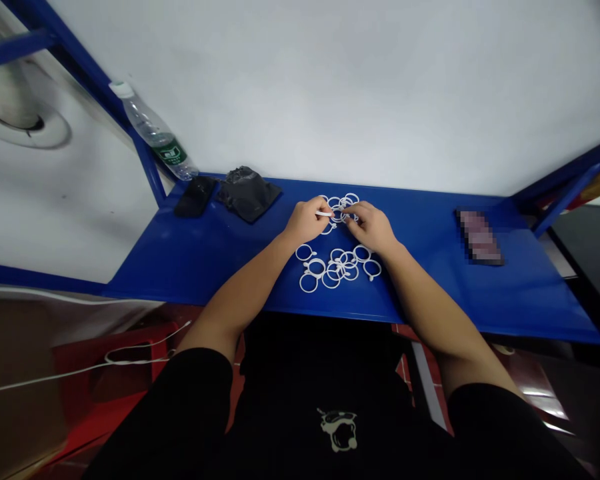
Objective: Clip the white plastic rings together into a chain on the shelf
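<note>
My left hand [307, 221] is closed in a pinch around a white ring [323, 213] that shows edge-on. It is held beside the far cluster of thin white rings [351, 198] on the blue table. My right hand [374, 228] reaches over the right side of that cluster, its thumb and forefinger apart, with the fingertips at the rings. Whether it touches one is too small to tell. Nearer to me lies a second group of white rings [331, 279], several overlapping, each with a small tab. Part of the far cluster is hidden behind my hands.
On the blue table [425, 280], a black pouch [250, 195] and a dark flat object [195, 197] lie at the back left, by a tilted plastic bottle [153, 130]. A blurred-out flat item [479, 236] lies right. Blue frame bars [570, 197] flank the table.
</note>
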Available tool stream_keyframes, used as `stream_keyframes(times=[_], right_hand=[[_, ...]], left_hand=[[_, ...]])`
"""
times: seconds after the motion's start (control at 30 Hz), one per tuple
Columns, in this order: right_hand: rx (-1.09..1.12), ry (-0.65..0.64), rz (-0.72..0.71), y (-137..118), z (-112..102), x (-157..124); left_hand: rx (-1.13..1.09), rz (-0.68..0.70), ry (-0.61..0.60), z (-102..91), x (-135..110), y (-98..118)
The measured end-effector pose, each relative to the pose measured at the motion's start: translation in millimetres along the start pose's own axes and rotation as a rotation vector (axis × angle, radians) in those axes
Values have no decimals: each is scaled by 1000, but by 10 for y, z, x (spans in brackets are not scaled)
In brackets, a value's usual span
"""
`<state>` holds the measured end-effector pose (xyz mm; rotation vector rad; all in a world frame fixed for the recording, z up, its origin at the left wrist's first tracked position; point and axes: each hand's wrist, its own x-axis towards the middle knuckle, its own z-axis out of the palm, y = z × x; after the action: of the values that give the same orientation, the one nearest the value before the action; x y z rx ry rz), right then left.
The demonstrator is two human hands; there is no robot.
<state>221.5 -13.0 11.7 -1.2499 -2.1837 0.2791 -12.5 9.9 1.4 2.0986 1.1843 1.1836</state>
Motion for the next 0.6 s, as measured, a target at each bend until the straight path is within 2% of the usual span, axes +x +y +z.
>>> stream_keyframes(times=[0.17, 0.43, 0.6], right_hand=[[-22, -129, -25, -34, -182, -1], [19, -488, 262, 194, -607, -64], [11, -650, 353, 133, -650, -67]], left_hand=[[10, -5, -3, -11, 3, 11], [22, 1, 17, 5, 6, -11], [29, 7, -1, 16, 0, -65]])
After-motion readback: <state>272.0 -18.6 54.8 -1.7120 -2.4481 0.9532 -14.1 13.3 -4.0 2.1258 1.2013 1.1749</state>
